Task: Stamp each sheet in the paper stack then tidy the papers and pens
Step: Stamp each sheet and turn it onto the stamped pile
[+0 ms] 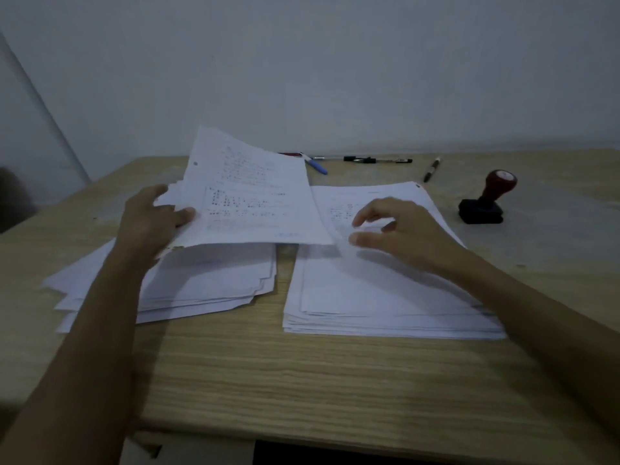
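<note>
Left hand (152, 213): pinches lifted sheet (250, 193) above left pile (201, 283).
Right hand (399, 226): spread, empty, over right stack (385, 297).
Stamp (486, 199): idle on desk (302, 380), right.
Risk: loose pile may slide off.

The single head-worn camera looked forward and down from above the near edge of the wooden desk (302, 370), close enough that both forearms entered from the lower corners of the frame. It faced the plain wall (335, 62) filling the upper half. Wide-angle bending showed at the edges; no second view existed.
</note>
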